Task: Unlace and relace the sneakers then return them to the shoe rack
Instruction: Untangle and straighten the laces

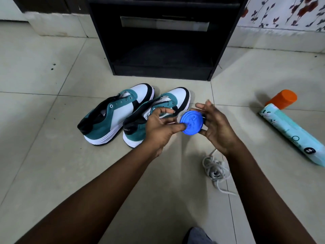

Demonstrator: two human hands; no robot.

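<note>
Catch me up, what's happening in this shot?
A person holds a small blue-lidded jar between both hands: left hand fingertips at the lid's edge, right hand cupping it. Two teal-and-white sneakers sit unlaced on the tiled floor before an empty black shoe rack. The pulled-out laces lie in a heap by the right forearm. Relacing not yet started.
</note>
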